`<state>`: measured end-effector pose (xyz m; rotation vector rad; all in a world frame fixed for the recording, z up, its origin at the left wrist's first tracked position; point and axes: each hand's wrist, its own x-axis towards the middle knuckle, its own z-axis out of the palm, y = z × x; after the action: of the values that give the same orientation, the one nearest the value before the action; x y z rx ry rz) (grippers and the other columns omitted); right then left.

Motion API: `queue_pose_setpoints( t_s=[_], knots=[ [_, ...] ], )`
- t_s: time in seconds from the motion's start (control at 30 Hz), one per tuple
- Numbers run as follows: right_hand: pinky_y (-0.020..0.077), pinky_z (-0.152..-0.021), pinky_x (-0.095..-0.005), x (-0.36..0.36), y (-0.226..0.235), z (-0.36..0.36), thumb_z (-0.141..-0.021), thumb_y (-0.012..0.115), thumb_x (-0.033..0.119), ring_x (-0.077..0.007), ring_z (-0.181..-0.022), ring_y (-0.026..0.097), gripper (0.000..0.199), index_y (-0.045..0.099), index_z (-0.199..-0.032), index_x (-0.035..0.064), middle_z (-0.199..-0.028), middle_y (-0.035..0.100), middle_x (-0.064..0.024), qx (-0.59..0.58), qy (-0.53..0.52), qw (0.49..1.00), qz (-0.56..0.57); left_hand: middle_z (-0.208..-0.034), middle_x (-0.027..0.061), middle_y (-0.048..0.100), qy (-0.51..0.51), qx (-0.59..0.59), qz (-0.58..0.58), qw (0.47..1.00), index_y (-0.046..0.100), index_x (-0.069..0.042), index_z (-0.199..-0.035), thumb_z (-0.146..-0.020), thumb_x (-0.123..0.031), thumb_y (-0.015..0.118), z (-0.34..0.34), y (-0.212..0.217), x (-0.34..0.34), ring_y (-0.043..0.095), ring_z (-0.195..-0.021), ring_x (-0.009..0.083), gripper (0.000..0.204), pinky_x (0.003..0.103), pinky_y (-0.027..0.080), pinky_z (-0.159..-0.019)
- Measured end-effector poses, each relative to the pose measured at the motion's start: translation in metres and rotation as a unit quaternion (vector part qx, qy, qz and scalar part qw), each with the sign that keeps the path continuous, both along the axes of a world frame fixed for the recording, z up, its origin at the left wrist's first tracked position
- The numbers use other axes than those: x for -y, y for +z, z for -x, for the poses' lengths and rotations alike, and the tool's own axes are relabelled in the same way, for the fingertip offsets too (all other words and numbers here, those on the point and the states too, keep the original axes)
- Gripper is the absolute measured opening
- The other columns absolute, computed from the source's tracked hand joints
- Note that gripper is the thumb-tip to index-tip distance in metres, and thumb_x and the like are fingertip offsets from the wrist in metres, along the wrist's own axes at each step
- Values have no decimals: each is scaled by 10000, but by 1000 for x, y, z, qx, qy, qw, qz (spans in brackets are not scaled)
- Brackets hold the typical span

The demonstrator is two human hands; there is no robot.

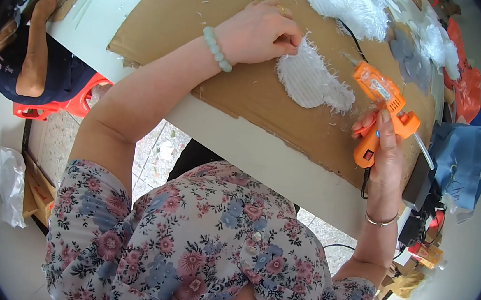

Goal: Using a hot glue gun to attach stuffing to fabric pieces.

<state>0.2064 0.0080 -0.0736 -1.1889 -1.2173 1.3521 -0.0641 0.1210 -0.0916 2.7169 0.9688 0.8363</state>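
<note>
My left hand point(258, 33) rests over the cardboard, its thumb and fingertips pinched at the upper left edge of a white fabric piece point(311, 80). This piece is ribbed on its upward side, with a fringed, feathery rim, and lies flat. My right hand point(388, 151) is wrapped round the handle of an orange hot glue gun point(375, 82). The gun's nozzle points up and to the left, just right of the fabric and apart from it. A clear glue stick point(424, 150) sticks out of the gun's back end.
A brown cardboard sheet point(228, 99) covers much of the white table point(213, 129). Fluffy white pieces point(349, 9) and grey pieces point(411, 59) lie at the far side. A red plastic bag point(465, 80) and a blue bag point(456, 164) are at right. Another person point(36, 61) sits at left.
</note>
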Motion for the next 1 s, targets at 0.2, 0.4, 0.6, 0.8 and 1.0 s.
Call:
queue_pose_setpoints(
  t_s=[0.2, 0.4, 0.6, 0.8, 1.0],
  knots=[
    [456, -662, -279, -12, 1, -20, -891, 544, 387, -158, -775, 571, 346, 536, -991, 56, -797, 572, -50, -52, -56, 997, -14, -720, 32, 577, -23, 19, 8, 1000, 643, -117, -758, -753, -178, 641, -16, 1, 1, 538, -823, 262, 61, 384, 428, -770],
    [490, -828, -372, -24, -1, -16, -918, 511, 346, -212, -877, 604, 315, 552, -910, 34, -860, 605, -90, -114, -69, 990, -42, -741, 69, 609, -32, 69, 9, 997, 666, -77, -784, -772, -165, 623, -16, 14, -8, 561, -786, 266, 99, 368, 455, -736],
    [464, -898, -408, -34, -15, -17, -930, 492, 327, -247, -940, 602, 315, 550, -941, 18, -906, 609, -109, -119, -31, 992, -18, -844, 79, 625, -11, 9, 1, 1000, 658, -48, -851, -803, -121, 614, -28, -2, -18, 555, -761, 241, 97, 327, 462, -705],
    [451, -910, -389, -39, -28, -13, -935, 484, 312, -239, -950, 596, 329, 546, -1020, 0, -909, 606, -106, -112, -26, 993, -17, -783, 79, 648, 38, 157, 175, 971, 676, -66, -831, -773, -128, 625, -19, 6, -21, 584, -702, 247, 99, 353, 483, -670],
    [462, -874, -355, -40, -28, -28, -932, 502, 266, -206, -914, 603, 380, 480, -1180, -21, -906, 601, -80, -114, -19, 993, -22, -751, 79, 638, 82, -17, 47, 995, 662, -48, -821, -758, -114, 649, -3, -14, 5, 589, -677, 234, 92, 323, 476, -635]
  ],
)
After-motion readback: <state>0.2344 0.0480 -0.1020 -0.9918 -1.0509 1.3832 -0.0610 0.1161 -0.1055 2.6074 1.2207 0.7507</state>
